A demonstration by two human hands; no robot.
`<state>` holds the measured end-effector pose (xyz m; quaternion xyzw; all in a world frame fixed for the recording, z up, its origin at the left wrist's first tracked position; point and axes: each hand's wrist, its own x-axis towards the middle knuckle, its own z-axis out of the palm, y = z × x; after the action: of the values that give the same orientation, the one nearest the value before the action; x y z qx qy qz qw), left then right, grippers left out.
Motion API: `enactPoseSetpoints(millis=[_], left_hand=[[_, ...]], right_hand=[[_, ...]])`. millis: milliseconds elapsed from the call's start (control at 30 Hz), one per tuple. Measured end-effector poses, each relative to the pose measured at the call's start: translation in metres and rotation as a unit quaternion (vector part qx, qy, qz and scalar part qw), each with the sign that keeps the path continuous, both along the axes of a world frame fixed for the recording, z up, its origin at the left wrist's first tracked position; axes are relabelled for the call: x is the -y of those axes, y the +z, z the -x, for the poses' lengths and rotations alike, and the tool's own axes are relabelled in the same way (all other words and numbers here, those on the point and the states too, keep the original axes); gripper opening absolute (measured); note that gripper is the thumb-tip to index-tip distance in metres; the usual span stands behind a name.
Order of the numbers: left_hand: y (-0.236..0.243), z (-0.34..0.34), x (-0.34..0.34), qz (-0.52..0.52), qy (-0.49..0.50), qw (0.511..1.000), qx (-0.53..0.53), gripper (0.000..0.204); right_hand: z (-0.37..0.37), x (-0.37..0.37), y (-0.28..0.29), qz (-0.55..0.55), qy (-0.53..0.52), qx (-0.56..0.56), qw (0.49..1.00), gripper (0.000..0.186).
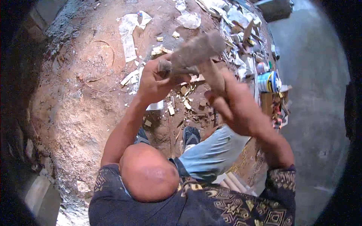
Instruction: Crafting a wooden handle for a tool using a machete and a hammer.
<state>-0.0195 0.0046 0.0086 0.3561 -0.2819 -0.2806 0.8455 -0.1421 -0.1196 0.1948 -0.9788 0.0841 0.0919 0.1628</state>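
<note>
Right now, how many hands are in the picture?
2: the left hand, partly hidden behind the blurry hammer-like tool, and the right hand, wrapped around its handle. No others show.

blue bucket (pixel 265 82), white plastic (pixel 128 41) on dirt floor (pixel 90 107)

Chips (pixel 171 110) lie on the ground (pixel 86 120) before the shoes (pixel 191 135) — tub (pixel 266 82) to the right, rubbish (pixel 236 16) beyond it.

The dirt floor (pixel 88 113) bears plastic (pixel 129 37) and, seemingly, wood chips (pixel 171 109).
</note>
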Motion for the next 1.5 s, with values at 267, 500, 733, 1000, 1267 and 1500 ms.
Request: enactPoseSetpoints(millis=[267,500,733,1000,1267,1500], left_hand=[[-0.006,0.0,0.001,-0.01,0.031,0.998,0.056,0.023],[-0.017,-0.003,-0.004,-0.011,-0.021,1.0,0.003,0.027],[-0.003,0.0,0.002,0.025,0.028,0.999,0.031,0.029],[-0.013,0.0,-0.005,-0.01,0.008,0.999,-0.034,0.032],[0.002,-0.002,-0.006,-0.023,-0.001,0.999,0.026,0.023],[-0.013,-0.001,-0.002,0.013,0.029,0.999,0.02,0.025]], right_hand=[[-0.003,-0.023,0.064,-0.44,-0.091,0.276,0.85,0.034],[-0.013,-0.015,0.029,-0.098,-0.09,-0.03,0.991,0.029],[0.006,-0.011,0.051,-0.285,-0.088,0.243,0.923,0.026],[0.0,-0.021,0.042,-0.179,-0.136,0.103,0.969,0.026],[-0.005,-0.01,0.002,-0.064,-0.023,-0.029,0.997,0.034],[-0.01,-0.054,0.062,-0.245,-0.141,0.275,0.919,0.029]])
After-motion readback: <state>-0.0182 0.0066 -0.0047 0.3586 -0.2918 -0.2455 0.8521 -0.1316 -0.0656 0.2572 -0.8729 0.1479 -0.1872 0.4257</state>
